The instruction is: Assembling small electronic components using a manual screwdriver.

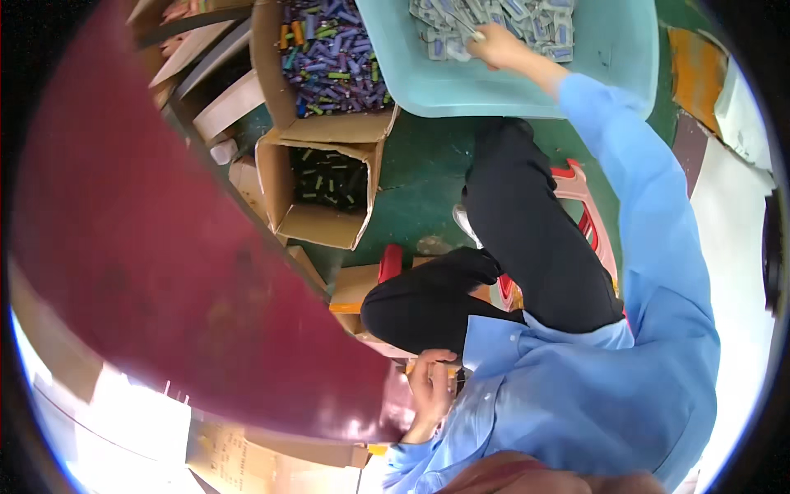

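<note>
My right hand (pixel 498 48) reaches over a large light-teal plastic bin (pixel 461 99) at the top, its fingers pinched on the end of a pale, slim piece. Below that hand lies a heap of small clear-and-grey packaged pieces (pixel 539 29), some with bluish parts. What exactly the pinched piece is stays too small to tell. My left hand (pixel 429 387) rests low in the view, between the edge of a dark red tabletop (pixel 206 313) and my blue shirt. Its fingers are loosely bent and apart, with nothing visible in them.
Left of the bin stands a cardboard box (pixel 329 128) heaped with purple, blue, green and orange cylinders. A smaller open carton (pixel 276 185) below it holds dark and pale green pieces. I sit with a red and pink plastic stool (pixel 605 222) by my legs. Flattened cardboard (pixel 695 78) lies far right.
</note>
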Demonstrator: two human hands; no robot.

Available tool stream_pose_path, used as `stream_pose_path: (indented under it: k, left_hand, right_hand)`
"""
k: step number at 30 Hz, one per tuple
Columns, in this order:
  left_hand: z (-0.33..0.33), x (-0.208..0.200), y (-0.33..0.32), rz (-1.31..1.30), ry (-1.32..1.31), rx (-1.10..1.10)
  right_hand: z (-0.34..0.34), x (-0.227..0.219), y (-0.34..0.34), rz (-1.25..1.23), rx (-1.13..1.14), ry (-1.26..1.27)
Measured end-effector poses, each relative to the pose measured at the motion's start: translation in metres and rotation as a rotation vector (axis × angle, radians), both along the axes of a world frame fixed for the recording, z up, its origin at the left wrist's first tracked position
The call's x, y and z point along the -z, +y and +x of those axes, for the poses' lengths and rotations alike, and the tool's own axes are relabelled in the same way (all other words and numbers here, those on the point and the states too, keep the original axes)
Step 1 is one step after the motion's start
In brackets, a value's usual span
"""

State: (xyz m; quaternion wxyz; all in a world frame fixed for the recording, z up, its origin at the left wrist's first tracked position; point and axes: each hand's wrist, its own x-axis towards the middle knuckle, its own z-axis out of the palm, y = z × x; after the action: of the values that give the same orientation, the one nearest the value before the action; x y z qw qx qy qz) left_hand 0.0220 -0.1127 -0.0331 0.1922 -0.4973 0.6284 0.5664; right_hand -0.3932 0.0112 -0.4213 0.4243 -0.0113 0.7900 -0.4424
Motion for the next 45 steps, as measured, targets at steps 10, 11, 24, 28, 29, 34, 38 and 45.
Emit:
stream_pose_path:
  k: [10, 11, 24, 28, 29, 34, 38, 45]
  left_hand:
    - [-0.025, -0.06, 0.005, -0.167, 0.454, 0.511]
    - [-0.025, -0.062, 0.006, -0.267, 0.48, 0.556]
    - [-0.019, -0.057, -0.002, -0.139, 0.929, 0.458]
    - [-0.012, -0.069, 0.002, 0.172, 0.884, 0.316]
    - [-0.012, -0.07, 0.003, 0.236, 0.839, 0.342]
    - [-0.009, -0.066, 0.009, 0.528, 0.78, 0.259]
    - [-0.011, -0.065, 0.008, 0.526, 0.807, 0.197]
    - [-0.01, -0.062, 0.007, 0.509, 0.816, 0.158]
  right_hand:
    - [0.113, -0.328, 0.069, -0.303, 0.12, -0.109]
    - [0.129, -0.352, 0.07, -0.34, 0.132, -0.133]
    - [0.32, -0.478, 0.061, -0.763, 0.13, -0.567]
    - [0.328, -0.48, 0.072, -0.755, 0.156, -0.472]
    - [0.329, -0.482, 0.073, -0.772, 0.157, -0.469]
    - [0.336, -0.487, 0.075, -0.773, 0.188, -0.422]
    - [0.34, -0.487, 0.076, -0.767, 0.203, -0.394]
    - [0.347, -0.486, 0.083, -0.709, 0.173, -0.394]
